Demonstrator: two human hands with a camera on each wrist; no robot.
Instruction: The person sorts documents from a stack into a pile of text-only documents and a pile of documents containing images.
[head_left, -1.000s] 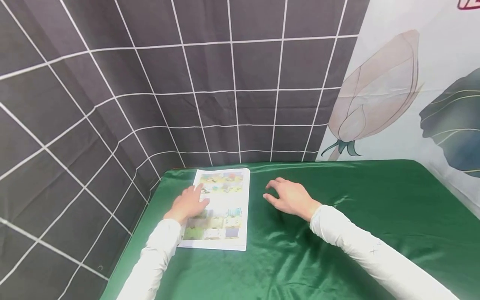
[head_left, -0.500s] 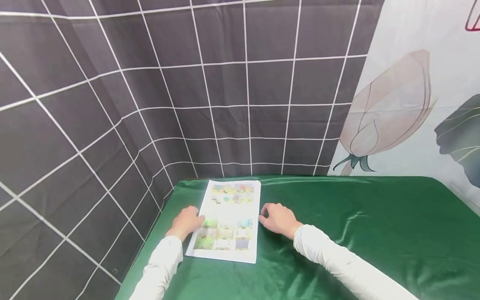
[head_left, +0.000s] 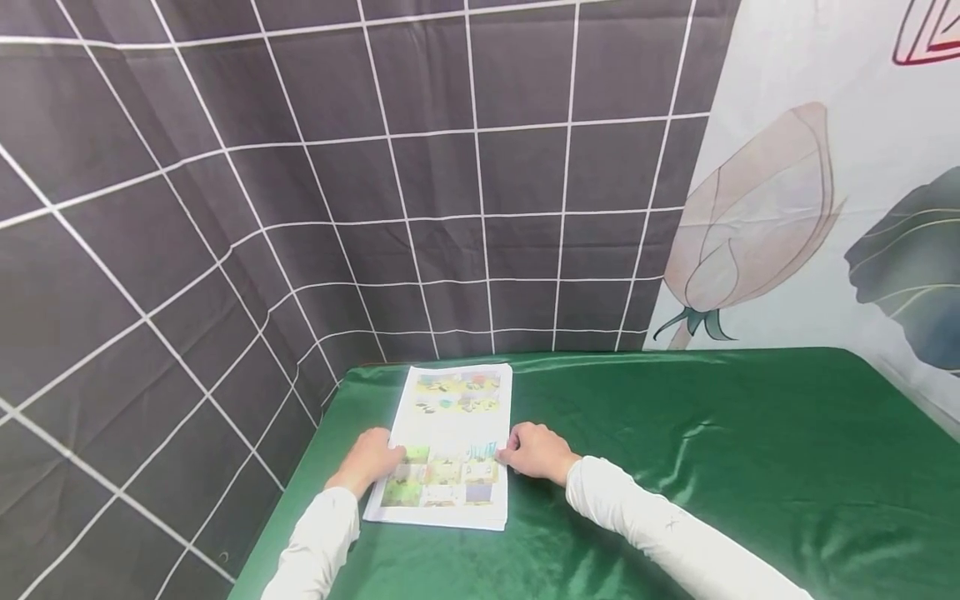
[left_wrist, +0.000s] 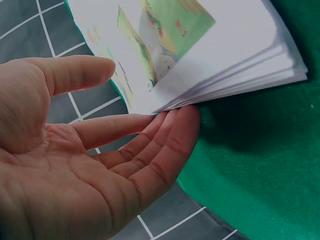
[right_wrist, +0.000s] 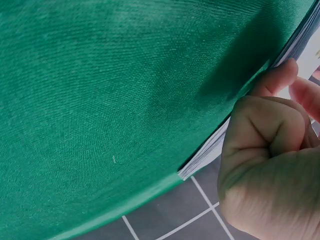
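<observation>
A stack of printed paper sheets [head_left: 446, 429] with small coloured pictures lies on the green cloth. At its left edge is my left hand [head_left: 367, 458]. The left wrist view shows that hand's fingers [left_wrist: 165, 150] nearly straight, tips touching the edge of the fanned sheets [left_wrist: 240, 55], while the thumb stands apart above. My right hand [head_left: 538, 452] is at the opposite edge, its thumb and forefinger pinching the sheets there. In the right wrist view the right hand's other fingers [right_wrist: 270, 125] are curled in beside the stack's layered edge [right_wrist: 205, 155].
Green satiny cloth [head_left: 675, 467] with creases covers the table. A dark grey curtain with white grid lines [head_left: 525, 175] hangs behind and to the left. At the right is a white hanging [head_left: 787, 275] with a flower bud and leaf print.
My left hand has slid back off the page to the left edge. My right hand has moved leftward from the cloth to the right edge, its fingers closing there. The head view has shifted.
</observation>
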